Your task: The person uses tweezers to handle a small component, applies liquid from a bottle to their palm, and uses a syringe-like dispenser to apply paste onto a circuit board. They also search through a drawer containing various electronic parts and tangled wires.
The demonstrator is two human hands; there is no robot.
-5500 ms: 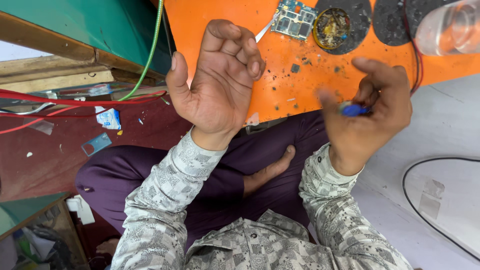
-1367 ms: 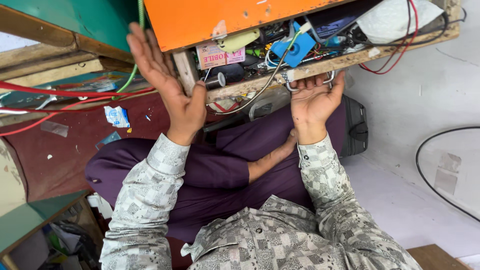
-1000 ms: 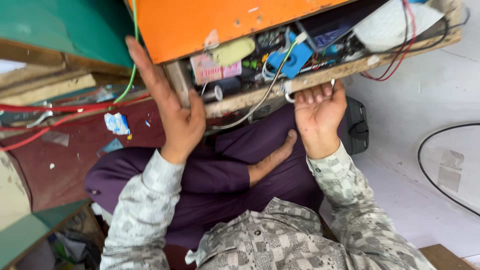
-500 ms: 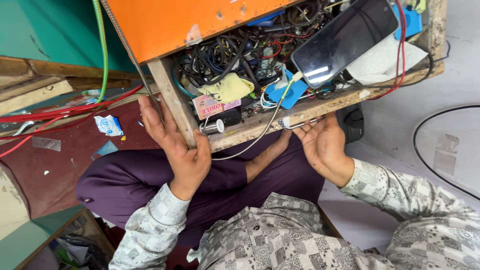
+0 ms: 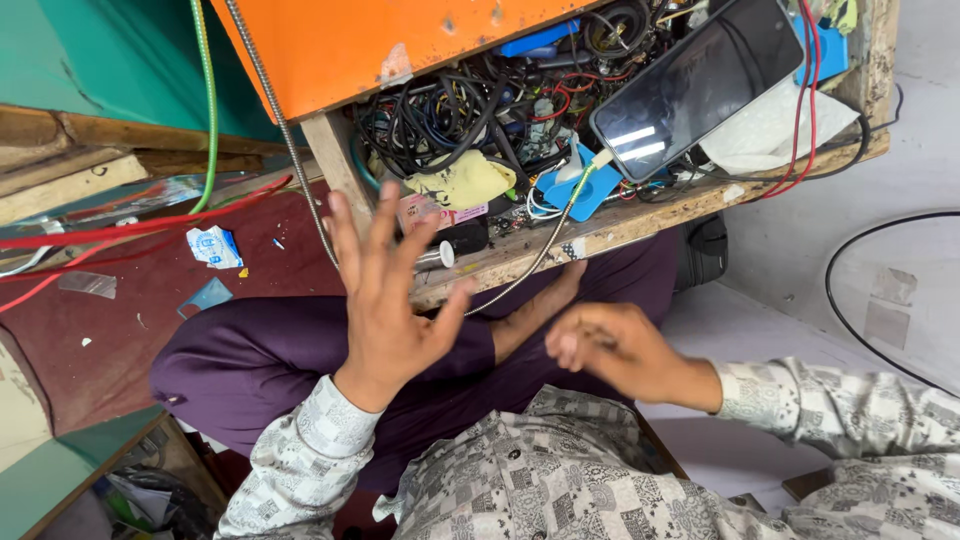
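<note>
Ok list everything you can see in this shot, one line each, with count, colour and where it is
drawer: one, bare wood, pulled open under the orange top, above the lap
orange top: one, orange, upper middle
phone: one, black, screen up in the drawer's right half
tangled cables: many, mostly black, drawer's left half
yellow cloth: one, yellow, drawer front
blue plastic holder: one, blue, beside the cloth
flexible metal hose: one, silver, hanging left of the drawer
green cable: one, green, upper left
red wires: several, red, left floor
trousers: purple, crossed legs
left hand: open, empty, before the drawer edge
right hand: loosely curled, blurred, over the lap
</note>
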